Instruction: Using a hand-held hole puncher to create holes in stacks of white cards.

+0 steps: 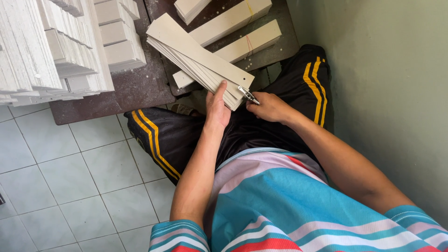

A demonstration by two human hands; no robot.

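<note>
i'm seeing my left hand closing around the near end of a fanned stack of cardboard strips running toward 10 o'clock, while my right hand is pinching a metal clip at its corner.

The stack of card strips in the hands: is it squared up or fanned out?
Fanned out. The strips slip past each other at their long edges, showing stepped layers, while the left hand grips their near end.

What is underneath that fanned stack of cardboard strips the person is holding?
Under the stack of cardboard strips lie bundled strips on a dark board. The left hand supports its near end; what lies beneath the middle is hidden.
</note>
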